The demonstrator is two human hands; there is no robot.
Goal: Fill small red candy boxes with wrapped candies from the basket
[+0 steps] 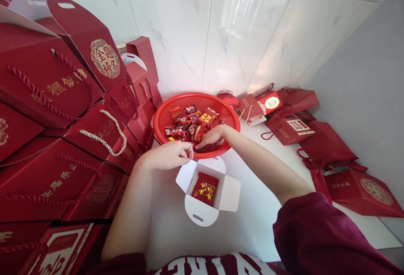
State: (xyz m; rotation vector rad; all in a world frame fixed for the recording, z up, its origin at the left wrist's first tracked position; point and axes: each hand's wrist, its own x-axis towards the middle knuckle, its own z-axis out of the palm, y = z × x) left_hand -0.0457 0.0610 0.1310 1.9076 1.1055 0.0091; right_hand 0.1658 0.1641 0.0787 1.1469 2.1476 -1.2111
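Observation:
A red plastic basket (233,125) holds several small wrapped candies (206,117), mostly red. My right hand (214,136) reaches over its near right side, fingers pressed together and pointing down among the candies; what its fingertips pinch is hidden. At the near rim, my left hand (172,155) hovers with curled fingers close to the right fingertips, just above the box; I cannot make out anything in it. Below stands an open gift box (230,193), its white inner flaps spread outward. Inside lies a red packet (205,189) with yellow characters.
Red gift boxes with rope handles (104,132) are stacked high along the left. More red boxes (292,130) and bags lie at the right on the white table (249,224). A tiled wall (176,27) rises behind the basket.

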